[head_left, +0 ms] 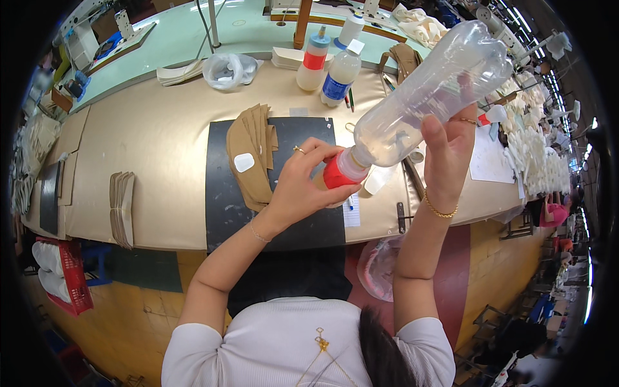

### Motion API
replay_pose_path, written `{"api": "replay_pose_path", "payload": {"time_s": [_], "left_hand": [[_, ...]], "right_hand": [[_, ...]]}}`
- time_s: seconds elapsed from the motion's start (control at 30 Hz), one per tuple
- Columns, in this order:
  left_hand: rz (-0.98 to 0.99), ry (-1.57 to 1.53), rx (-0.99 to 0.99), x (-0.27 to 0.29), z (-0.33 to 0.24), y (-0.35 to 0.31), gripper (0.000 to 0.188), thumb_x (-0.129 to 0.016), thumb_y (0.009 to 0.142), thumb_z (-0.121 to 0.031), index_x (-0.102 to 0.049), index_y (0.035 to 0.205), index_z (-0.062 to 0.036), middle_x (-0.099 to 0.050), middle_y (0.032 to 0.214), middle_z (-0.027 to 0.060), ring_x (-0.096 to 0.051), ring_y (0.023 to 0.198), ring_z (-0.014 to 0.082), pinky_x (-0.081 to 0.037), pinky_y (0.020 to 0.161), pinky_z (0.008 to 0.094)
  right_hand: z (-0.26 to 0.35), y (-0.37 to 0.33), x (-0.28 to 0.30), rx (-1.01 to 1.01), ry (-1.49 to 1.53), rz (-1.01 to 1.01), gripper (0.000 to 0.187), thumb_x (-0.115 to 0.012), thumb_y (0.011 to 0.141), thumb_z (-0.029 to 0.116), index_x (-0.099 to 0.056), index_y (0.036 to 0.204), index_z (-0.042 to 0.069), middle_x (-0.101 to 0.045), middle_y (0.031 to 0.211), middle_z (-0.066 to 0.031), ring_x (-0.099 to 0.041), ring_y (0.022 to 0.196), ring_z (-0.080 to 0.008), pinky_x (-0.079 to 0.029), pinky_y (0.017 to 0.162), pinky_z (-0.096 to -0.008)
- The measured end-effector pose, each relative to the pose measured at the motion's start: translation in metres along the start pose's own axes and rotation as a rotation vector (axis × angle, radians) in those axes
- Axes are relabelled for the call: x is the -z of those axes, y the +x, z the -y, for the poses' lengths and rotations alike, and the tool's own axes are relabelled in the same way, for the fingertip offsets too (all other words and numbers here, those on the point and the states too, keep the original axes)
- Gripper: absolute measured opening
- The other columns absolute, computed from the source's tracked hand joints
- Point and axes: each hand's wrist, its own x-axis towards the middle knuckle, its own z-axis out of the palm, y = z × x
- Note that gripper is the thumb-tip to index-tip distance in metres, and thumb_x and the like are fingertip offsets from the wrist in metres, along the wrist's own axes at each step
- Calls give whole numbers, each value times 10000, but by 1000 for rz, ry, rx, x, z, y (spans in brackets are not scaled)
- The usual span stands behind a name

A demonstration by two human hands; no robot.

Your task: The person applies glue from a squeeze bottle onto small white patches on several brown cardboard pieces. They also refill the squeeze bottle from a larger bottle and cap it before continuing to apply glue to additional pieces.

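Left hand (303,180): clamped around red-banded bottle (345,171) | Right hand (448,148): thumb and fingers clamped on tilted clear bottle (400,113) | Position: bottles neck to neck above table (161,135), clear bottle uppermost | Adjacent: black mat (303,145) bearing stacked brown pieces (250,132)

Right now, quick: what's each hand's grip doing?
Left hand: closed on the red-labelled bottle.
Right hand: holding the large clear bottle, tilted neck-down.

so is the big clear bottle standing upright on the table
No, the big clear bottle is held up at a tilt by the right grip, its neck down at the red-banded bottle.
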Motion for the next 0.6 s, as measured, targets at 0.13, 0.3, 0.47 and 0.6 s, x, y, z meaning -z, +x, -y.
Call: {"api": "replay_pose_path", "payload": {"time_s": [0.13, 0.3, 0.47, 0.6], "left_hand": [[5, 32, -45, -3, 1, 6, 496, -859, 669, -190, -658, 1089, -19, -597, 991, 55, -570, 923, 174, -451, 755, 287], [-8, 31, -49, -10, 0, 19, 474, -859, 675, -194, -665, 1070, -17, -606, 992, 61, -583, 910, 178, -467, 740, 286], [-48, 43, -106, -25, 10, 46, 515, -873, 648, -261, -678, 1065, -30, -622, 929, 89, -637, 823, 227, -522, 712, 322], [19, 56, -26, -41, 17, 75, 463, -850, 677, -160, -665, 1074, -7, -619, 987, 76, -622, 883, 191, -511, 772, 291]], "right_hand": [[10, 0, 1, 36, -83, 128, 905, -816, 756, 95, -245, 1453, 8, -470, 1340, -127, -546, 1191, -227, -496, 983, -366], [15, 2, 2, 46, -108, 110, 896, -815, 749, 77, -255, 1446, 8, -468, 1339, -121, -552, 1184, -234, -487, 986, -362], [8, 11, 9, 46, -146, 125, 880, -821, 756, 161, -282, 1432, -1, -501, 1297, -127, -570, 1154, -239, -486, 967, -365], [-2, 27, 23, 26, -278, 120, 856, -821, 763, 257, -333, 1406, -29, -544, 1247, -143, -583, 1130, -247, -495, 945, -356]]}}
